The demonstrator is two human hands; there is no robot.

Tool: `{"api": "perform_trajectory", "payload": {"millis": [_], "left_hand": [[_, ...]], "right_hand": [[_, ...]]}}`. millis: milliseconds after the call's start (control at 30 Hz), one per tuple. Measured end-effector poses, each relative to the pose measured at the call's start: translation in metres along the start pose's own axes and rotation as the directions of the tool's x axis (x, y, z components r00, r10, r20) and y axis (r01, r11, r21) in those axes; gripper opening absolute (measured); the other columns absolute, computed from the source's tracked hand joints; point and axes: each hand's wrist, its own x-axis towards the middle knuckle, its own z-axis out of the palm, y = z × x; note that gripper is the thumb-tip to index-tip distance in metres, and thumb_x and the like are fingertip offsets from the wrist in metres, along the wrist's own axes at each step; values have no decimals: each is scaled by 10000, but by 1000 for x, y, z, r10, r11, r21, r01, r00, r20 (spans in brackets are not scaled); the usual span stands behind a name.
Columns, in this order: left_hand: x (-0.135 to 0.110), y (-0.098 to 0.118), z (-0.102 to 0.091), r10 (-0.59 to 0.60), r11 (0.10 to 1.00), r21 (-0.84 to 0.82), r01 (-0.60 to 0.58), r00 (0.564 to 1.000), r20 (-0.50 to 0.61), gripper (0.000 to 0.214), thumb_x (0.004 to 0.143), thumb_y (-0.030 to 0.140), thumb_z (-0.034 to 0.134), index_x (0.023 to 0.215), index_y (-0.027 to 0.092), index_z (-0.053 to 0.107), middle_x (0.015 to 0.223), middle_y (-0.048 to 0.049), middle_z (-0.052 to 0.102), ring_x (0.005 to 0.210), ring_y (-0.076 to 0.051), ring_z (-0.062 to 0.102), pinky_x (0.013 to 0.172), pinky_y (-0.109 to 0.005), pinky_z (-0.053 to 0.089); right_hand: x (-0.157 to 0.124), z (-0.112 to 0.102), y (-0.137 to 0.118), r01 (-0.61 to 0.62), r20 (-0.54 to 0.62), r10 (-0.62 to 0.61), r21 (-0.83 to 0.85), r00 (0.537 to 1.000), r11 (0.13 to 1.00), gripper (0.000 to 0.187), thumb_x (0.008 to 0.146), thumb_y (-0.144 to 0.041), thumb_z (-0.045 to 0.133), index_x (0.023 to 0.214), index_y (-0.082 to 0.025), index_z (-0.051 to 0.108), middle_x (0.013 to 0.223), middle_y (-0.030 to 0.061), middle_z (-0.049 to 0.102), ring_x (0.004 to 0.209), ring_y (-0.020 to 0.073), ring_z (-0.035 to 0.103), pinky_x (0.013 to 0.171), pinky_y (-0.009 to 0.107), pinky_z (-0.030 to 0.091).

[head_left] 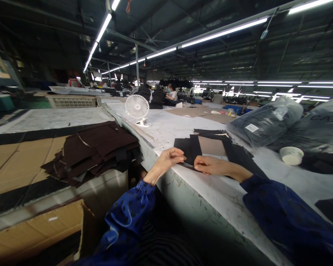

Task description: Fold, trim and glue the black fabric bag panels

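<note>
A black fabric piece (pixel 183 146) lies at the near edge of the white-topped table (pixel 166 129). My left hand (pixel 169 160) pinches its near left corner between thumb and fingertips. Just to the right, my right hand (pixel 212 165) is closed on the same near edge, its fingers curled under and partly hidden. Beyond my hands are more black fabric pieces (pixel 241 157) in a loose stack, with a greyish-brown panel (pixel 212 146) on top.
A small white clip fan (pixel 137 109) stands on the table's left. Dark brown cut pieces (pixel 100 144) are heaped on the lower surface to the left. Plastic-wrapped bundles (pixel 266 118) and a white bowl (pixel 291 155) sit at right. Another person (pixel 171 92) works farther back.
</note>
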Motion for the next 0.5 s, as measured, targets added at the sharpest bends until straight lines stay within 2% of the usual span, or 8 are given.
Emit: {"api": "perform_trajectory", "payload": {"millis": [133,200,267,400,500], "left_hand": [[-13,-3,-6,47,999,-17,-48,997,-65,149,706,259,741,818,170,699,844,-42,655,851,-173,579,802,-308,446],[-18,-3,0,104,993,70,-98,991,-88,121,673,250,777,746,188,702,848,-37,641,922,-196,543,866,-329,411],[-19,-3,7,134,979,168,-113,984,-121,90,699,249,760,701,193,689,841,-34,631,936,-201,527,882,-338,396],[-19,-3,17,89,977,207,-47,976,-197,116,726,227,722,652,183,644,817,-30,615,907,-196,532,861,-337,400],[-18,0,17,50,979,205,-7,977,-206,133,695,181,721,614,180,615,803,-28,610,904,-198,527,849,-336,403]], "right_hand": [[2,0,5,16,18,-17,55,1000,998,170,850,-341,515,833,-172,499,707,-16,497,588,109,479,537,244,404],[5,1,8,16,14,-17,63,1000,998,178,845,-347,521,848,-171,497,710,-14,500,605,116,491,533,245,422],[7,4,11,17,-3,-16,52,1000,998,192,835,-359,533,854,-171,501,706,-13,505,613,121,495,525,246,430],[12,8,16,9,-49,-7,33,999,999,221,808,-392,560,823,-177,513,654,-26,499,585,121,486,498,245,433],[15,11,16,-23,-76,25,17,997,1000,224,787,-397,582,802,-181,524,627,-27,514,575,121,497,480,232,424]]}}
